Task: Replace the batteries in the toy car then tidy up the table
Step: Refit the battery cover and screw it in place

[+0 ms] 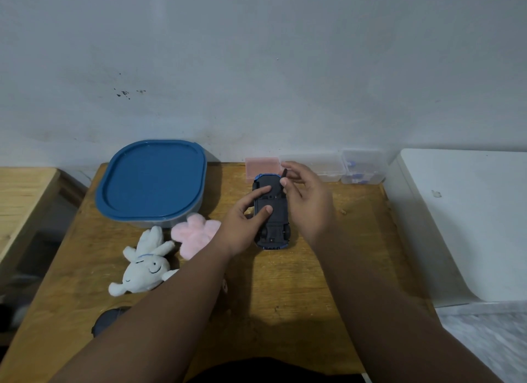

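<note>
The toy car (276, 216) lay upside down (wheels up, dark underside showing) near the middle of the wooden surface (313, 271). The left hand (242, 226) steadied it, forefinger and thumb stretched out and pressed flat on the underside. The right hand (309, 203) hovered by the car's far end, thumb and fingertips pinched round a slim dark tool (284, 174). A blue-lidded container (151, 180) sat to the left, with a white plush rabbit (145, 265) and a pink plush (196, 234) just in front of it. A pink box (262, 166) and two clear boxes (319, 166) lined the wall.
</note>
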